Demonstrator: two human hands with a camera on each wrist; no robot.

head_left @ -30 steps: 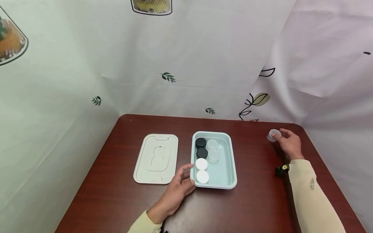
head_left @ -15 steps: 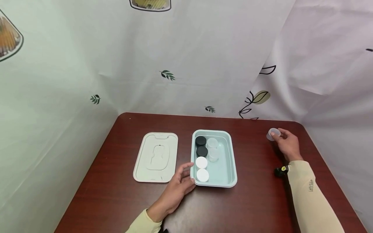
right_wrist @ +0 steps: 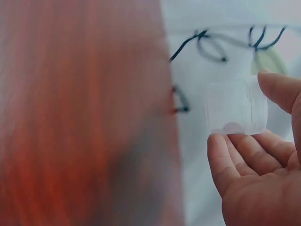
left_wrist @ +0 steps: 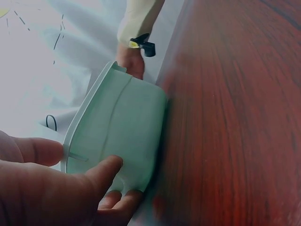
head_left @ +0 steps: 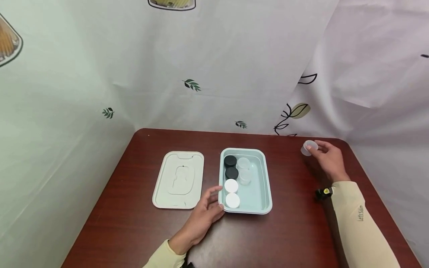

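Observation:
A pale blue-green plastic tray (head_left: 264, 182) sits on the table. Its near left corner is held by my left hand (head_left: 202, 219), with the fingers along the left side and the thumb at the front. In the left wrist view, fingertips lie against the tray's outer wall (left_wrist: 122, 122) and rim. Inside, two black round caps (head_left: 231, 173) and two white ones (head_left: 232, 200) form a left column; two clear jars (head_left: 244, 176) stand beside the black ones. At the table's far right, my right hand (head_left: 330, 160) pinches a small clear plastic jar (right_wrist: 230, 106) between thumb and fingers, raised above the surface.
Left of the tray lies a flat white lid (head_left: 179, 178) with rounded corners. The dark red-brown table (head_left: 161, 238) has printed cloth (head_left: 214, 74) hanging behind it and at both sides. A black wrist device (head_left: 323, 193) is on my right sleeve's cuff.
My right hand has moved slightly leftward and away from me, with the clear jar still pinched. The left hand stays at the tray's corner. The head view has tilted down very slightly.

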